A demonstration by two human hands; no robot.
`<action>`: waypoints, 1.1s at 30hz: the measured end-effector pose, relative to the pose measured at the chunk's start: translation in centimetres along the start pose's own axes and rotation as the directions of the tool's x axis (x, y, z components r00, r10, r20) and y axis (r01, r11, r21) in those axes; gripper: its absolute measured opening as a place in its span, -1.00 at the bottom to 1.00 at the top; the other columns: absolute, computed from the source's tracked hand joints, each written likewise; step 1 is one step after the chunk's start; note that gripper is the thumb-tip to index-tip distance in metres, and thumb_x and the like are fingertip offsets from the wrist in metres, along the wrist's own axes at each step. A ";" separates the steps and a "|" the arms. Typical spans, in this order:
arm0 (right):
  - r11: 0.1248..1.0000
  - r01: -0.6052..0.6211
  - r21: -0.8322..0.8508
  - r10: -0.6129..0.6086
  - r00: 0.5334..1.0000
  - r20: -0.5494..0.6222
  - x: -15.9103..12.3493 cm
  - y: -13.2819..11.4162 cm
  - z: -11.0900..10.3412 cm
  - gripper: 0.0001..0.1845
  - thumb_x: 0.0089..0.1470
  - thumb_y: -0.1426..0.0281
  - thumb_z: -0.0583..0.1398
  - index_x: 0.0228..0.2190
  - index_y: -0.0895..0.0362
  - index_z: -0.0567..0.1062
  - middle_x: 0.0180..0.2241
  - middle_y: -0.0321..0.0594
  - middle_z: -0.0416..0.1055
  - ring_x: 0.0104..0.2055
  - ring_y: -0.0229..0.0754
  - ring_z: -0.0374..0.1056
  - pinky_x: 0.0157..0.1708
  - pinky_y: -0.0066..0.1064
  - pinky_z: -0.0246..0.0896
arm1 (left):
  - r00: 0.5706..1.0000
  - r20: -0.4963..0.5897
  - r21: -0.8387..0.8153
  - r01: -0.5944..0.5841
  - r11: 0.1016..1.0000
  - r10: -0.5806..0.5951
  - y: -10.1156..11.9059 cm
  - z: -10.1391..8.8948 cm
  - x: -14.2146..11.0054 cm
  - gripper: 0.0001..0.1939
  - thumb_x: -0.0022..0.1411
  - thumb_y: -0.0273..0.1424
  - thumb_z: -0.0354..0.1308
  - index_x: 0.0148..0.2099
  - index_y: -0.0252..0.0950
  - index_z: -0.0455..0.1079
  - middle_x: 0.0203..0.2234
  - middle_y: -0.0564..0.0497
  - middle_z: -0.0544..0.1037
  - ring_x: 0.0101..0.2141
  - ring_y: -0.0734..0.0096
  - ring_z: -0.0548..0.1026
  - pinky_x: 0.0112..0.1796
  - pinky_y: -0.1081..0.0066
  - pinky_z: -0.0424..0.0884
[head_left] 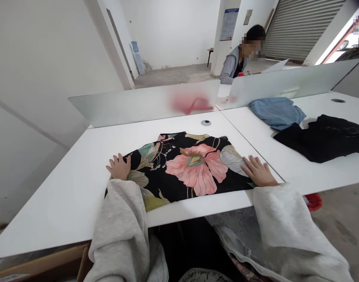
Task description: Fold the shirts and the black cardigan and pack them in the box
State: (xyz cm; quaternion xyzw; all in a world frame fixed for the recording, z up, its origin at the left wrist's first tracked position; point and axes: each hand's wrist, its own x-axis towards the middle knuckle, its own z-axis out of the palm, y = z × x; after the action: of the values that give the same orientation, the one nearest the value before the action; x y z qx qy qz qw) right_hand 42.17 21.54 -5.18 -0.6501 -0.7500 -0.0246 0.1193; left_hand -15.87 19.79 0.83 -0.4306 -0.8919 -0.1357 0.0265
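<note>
A black garment [173, 176] with a large pink flower print lies spread on the white table in front of me. It looks like a top; its narrower end points away from me. My left hand [119, 167] rests on its left edge, fingers spread and palm down. On the right edge lies my right hand [259, 171], flat with its fingers stretched out. Neither hand grips the cloth. My grey sleeves cover both wrists, and the left one hides the garment's near left corner.
Blue folded cloth [276, 112] and a black garment [325, 137] lie on the table [62, 184] at right. A frosted divider [144, 102] runs along the back; a person [234, 64] sits beyond it. A cardboard box [50, 262] stands below, at left.
</note>
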 end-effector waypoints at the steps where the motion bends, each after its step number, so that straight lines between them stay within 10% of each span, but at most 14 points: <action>1: 0.999 -0.038 0.011 0.038 0.998 -0.049 -0.2 0.4 -0.1 -0.42 0.20 0.11 -0.08 0.17 0.07 0.25 0.22 0.07 0.16 0.24 0.27 0.05 0.03 0.27 0.05 | 1.000 -0.009 0.003 -0.006 1.000 0.006 0.2 -0.4 -0.2 -0.35 0.33 -0.14 -0.30 0.30 -0.45 0.06 0.29 -0.30 0.07 0.27 -0.12 -0.02 0.17 -0.15 -0.09; 7: 0.985 -0.088 0.150 0.128 0.951 -0.282 -3.0 1.0 -1.4 -0.56 0.16 0.17 -0.04 -0.17 0.17 0.48 -0.14 0.06 0.46 -0.04 0.08 0.35 -0.06 -0.07 0.25 | 0.958 0.078 0.111 -0.282 0.953 0.275 2.4 -5.4 -4.0 -0.50 0.29 -0.21 -0.12 0.13 -0.39 0.32 0.20 -0.25 0.28 0.19 -0.08 0.19 0.16 -0.13 -0.02; 12: 0.921 -0.388 0.044 0.385 0.883 -0.270 -6.8 -1.2 -2.9 -0.51 0.13 0.01 -0.01 -0.49 0.10 0.47 -0.31 0.06 0.45 -0.22 0.15 0.35 -0.34 -0.10 0.20 | 0.759 -0.096 -0.032 -0.649 0.760 0.644 7.3 -8.7 -14.1 -0.60 0.32 -0.24 -0.09 0.07 -0.33 0.36 -0.04 -0.14 0.53 -0.05 0.16 0.45 0.08 0.10 0.22; 17: 0.905 -0.397 0.151 0.420 0.888 -0.188 -7.3 -4.7 -3.8 -0.47 0.05 -0.07 -0.01 -0.59 0.09 0.37 -0.40 0.01 0.42 -0.29 0.08 0.32 -0.42 -0.21 0.10 | 0.478 -0.072 -0.306 -0.846 0.437 0.875 15.3 -6.0 -24.7 -0.69 0.35 -0.35 -0.10 0.01 -0.28 0.38 -0.15 -0.03 0.57 -0.16 0.33 0.48 -0.09 0.30 0.36; 19: 0.868 -0.368 0.333 0.425 0.898 -0.117 -6.7 -5.4 -4.1 -0.48 0.01 -0.10 0.00 -0.61 0.08 0.32 -0.52 -0.09 0.37 -0.42 -0.04 0.29 -0.46 -0.27 0.08 | 0.434 -0.064 -0.341 -0.856 0.389 0.899 18.5 -4.2 -27.4 -0.61 0.32 -0.29 -0.05 0.13 -0.31 0.29 -0.04 -0.05 0.51 -0.07 0.28 0.44 -0.05 0.28 0.35; 23: 0.568 -0.332 0.753 0.486 0.874 0.019 -6.0 -6.1 -4.7 -0.47 -0.09 -0.16 0.11 -0.55 0.07 0.30 -0.64 -0.32 0.28 -0.57 -0.23 0.18 -0.52 -0.39 0.09 | 0.302 -0.112 -0.305 -0.917 0.257 0.947 23.6 -1.2 -29.6 -0.40 0.31 -0.31 -0.06 0.34 -0.37 -0.04 0.25 -0.11 0.21 0.19 0.17 0.20 0.18 0.16 0.12; 28: 0.123 -0.270 0.955 0.526 0.834 0.168 -6.1 -6.9 -4.9 -0.48 -0.20 -0.12 0.25 -0.49 0.04 0.28 -0.59 -0.37 0.38 -0.54 -0.21 0.29 -0.54 -0.42 0.19 | 0.356 -0.073 -0.231 -0.915 0.332 0.932 26.0 1.8 -28.9 -0.44 0.33 -0.44 -0.16 0.33 -0.46 -0.05 0.23 -0.19 0.23 0.24 0.18 0.14 0.21 0.13 0.08; 33: 0.070 -0.264 0.962 0.561 0.807 0.181 -6.3 -7.1 -4.2 -0.48 -0.19 -0.11 0.27 -0.46 0.04 0.29 -0.56 -0.36 0.43 -0.50 -0.18 0.37 -0.49 -0.39 0.28 | 0.398 -0.025 -0.211 -0.899 0.384 0.917 25.5 3.0 -28.7 -0.53 0.34 -0.44 -0.16 0.25 -0.44 0.16 0.20 -0.20 0.29 0.22 0.17 0.18 0.18 0.14 0.16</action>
State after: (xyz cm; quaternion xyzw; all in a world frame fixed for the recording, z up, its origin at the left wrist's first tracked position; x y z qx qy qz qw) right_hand 36.62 13.58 -1.55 -0.6068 -0.3560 0.4027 0.5855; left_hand 22.11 13.88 -1.13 -0.8542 -0.4936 -0.1630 0.0126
